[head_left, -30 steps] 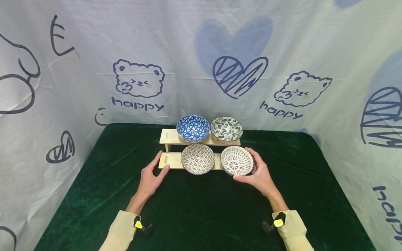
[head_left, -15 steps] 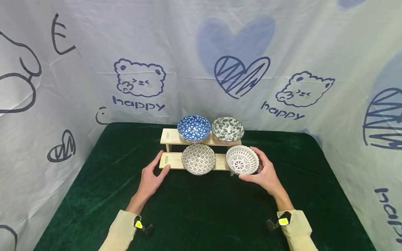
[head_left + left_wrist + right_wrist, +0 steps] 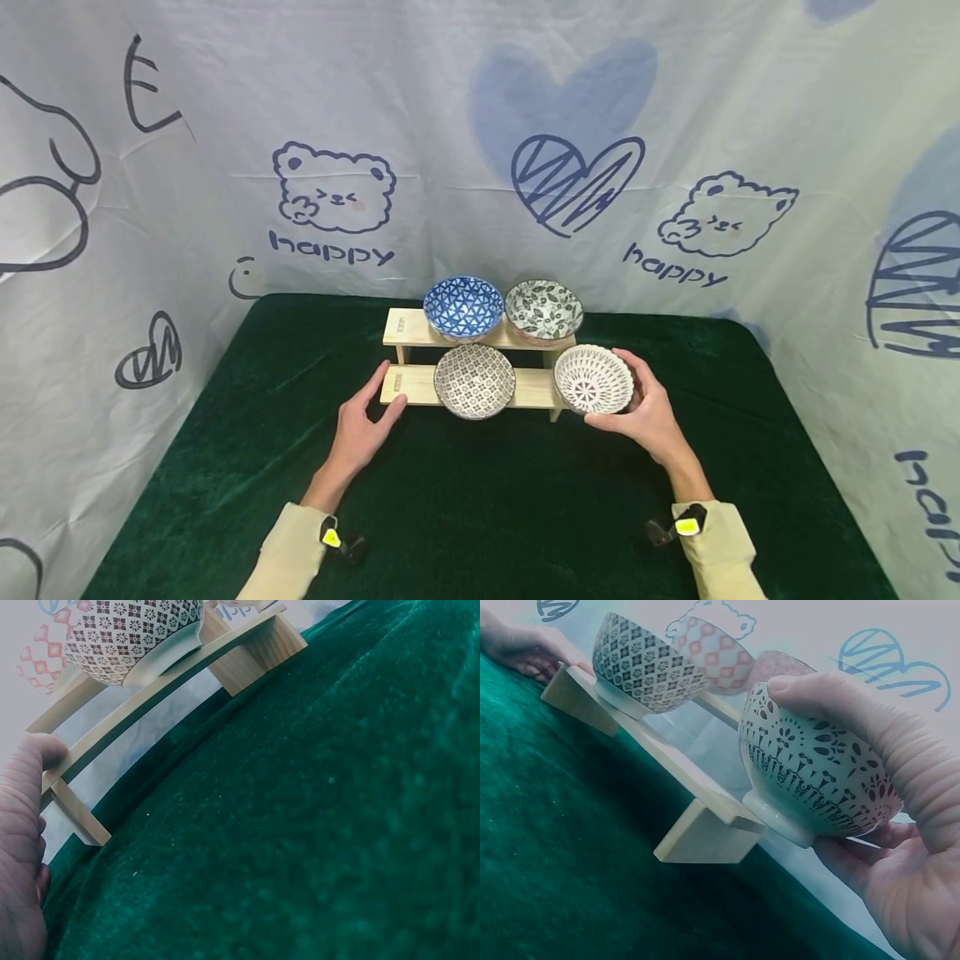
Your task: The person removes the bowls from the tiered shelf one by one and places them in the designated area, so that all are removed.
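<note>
My right hand (image 3: 648, 417) grips a white bowl with a dark dashed pattern (image 3: 594, 380), thumb at its near side and fingers round the far side. In the right wrist view this bowl (image 3: 810, 772) is at the right end of the lower wooden shelf, its foot beside the shelf's end. My left hand (image 3: 360, 425) holds the left end of the two-tier wooden stand (image 3: 416, 385), thumb at the front edge. A brown-patterned bowl (image 3: 474, 382) sits on the lower tier. On the upper tier stand a blue triangle-patterned bowl (image 3: 463, 307) and a leaf-patterned bowl (image 3: 543, 310).
Dark green velvet cloth (image 3: 480, 508) covers the table around the stand. A pale curtain (image 3: 442, 125) printed with bears and hearts hangs close behind and at both sides.
My right hand has moved right with the white bowl, from over the lower shelf to its right end, baring more of the shelf. The left hand and the other bowls stay put.
</note>
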Demonstrator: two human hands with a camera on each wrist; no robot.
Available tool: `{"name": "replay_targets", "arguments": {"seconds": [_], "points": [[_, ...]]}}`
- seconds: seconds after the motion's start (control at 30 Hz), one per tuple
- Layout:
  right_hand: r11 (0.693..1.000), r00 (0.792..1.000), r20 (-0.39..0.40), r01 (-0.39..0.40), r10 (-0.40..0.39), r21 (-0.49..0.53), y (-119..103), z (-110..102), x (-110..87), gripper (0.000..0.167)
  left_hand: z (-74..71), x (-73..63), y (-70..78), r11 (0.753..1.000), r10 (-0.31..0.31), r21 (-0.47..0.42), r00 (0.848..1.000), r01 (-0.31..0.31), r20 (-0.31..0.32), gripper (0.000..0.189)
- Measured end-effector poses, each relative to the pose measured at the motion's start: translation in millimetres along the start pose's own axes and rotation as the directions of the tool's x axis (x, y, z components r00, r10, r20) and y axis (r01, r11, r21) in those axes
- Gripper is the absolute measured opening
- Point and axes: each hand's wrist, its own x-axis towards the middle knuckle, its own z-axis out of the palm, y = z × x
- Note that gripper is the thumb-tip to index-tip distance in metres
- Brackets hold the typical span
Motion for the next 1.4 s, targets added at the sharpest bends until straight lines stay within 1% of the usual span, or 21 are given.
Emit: {"name": "replay_targets", "arguments": {"seconds": [0.27, 0.5, 0.67, 0.9, 1.17, 1.3, 1.4], "points": [[1.000, 1.000, -0.022, 0.000, 0.000, 0.020, 3, -7, 0.3, 0.104, -0.1, 0.4, 0.3, 1.000, -0.012, -0.001, 1.000, 0.012, 0.005, 0.069], [1.000, 0.999, -0.049, -0.007, 0.008, 0.013, 4, -11, 0.5, 0.103, -0.2, 0.6, 0.1, 1.000, -0.004, 0.002, 1.000, 0.004, -0.002, 0.069], [1.000, 0.998, -0.069, -0.010, 0.010, 0.007, 5, -13, 1.3, 0.102, -0.2, 1.2, 0.7, 1.000, -0.010, 0.002, 1.000, 0.010, -0.003, 0.070], [0.999, 0.995, -0.093, -0.033, 0.035, 0.014, 8, -15, 0.2, 0.102, 0.4, -0.7, 1.4, 1.000, -0.006, 0.007, 1.000, 0.006, 0.000, 0.070], [0.999, 0.990, -0.138, -0.040, 0.041, 0.010, 8, -17, 6.5, 0.102, -1.1, 7.0, 3.4, 1.000, 0.016, 0.004, 1.000, -0.016, -0.011, 0.070], [0.998, 0.987, -0.150, -0.056, 0.057, 0.011, 10, -16, 4.2, 0.104, -0.1, 4.1, 1.3, 1.000, 0.022, 0.008, 1.000, -0.022, -0.022, 0.069], [0.997, 0.985, -0.155, -0.078, 0.077, 0.003, 14, -15, -0.2, 0.105, 1.6, -0.8, -0.1, 1.000, 0.012, 0.006, 1.000, -0.012, -0.017, 0.069]]}}
